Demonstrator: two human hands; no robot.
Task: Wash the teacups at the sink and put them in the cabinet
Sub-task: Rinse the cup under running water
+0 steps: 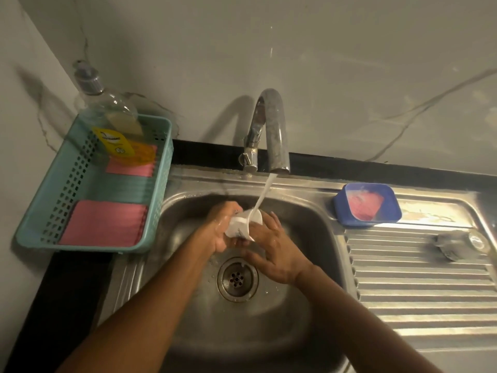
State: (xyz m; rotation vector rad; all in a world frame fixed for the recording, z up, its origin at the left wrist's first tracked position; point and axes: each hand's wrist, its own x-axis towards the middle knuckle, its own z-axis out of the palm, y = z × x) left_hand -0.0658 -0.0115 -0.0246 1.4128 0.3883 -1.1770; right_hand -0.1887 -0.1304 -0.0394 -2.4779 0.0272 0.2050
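The wall behind the counter is pale with dark veining, and a black strip runs along its foot. Set below it is a stainless steel sink [309, 224] with a round drain [238, 278] in the basin floor. A curved metal tap [274, 125] stands at the back edge, and a stream of water [265, 192] runs from its spout.

The teacup [243, 224], white with a faint dark mark on its side, is held over the basin above the drain. It is tilted, its mouth towards the tap, and the water falls onto its rim. The left hand [220, 230] grasps the cup from the left, fingers curled round its side. The right hand [277, 254] lies against the cup's right side with fingers fairly straight and spread, thumb towards the base. Both hands are wet.

To the left of the sink, a teal perforated basket [164, 162] sits on the counter. It holds a clear pump bottle [107, 109] with a yellow label and two pink pads [105, 224].

On the right rim of the sink stands a blue dish [367, 204] with pink contents. Beyond it, on the ribbed drainboard [416, 292], lies a blurred object [462, 244]; its kind cannot be determined.
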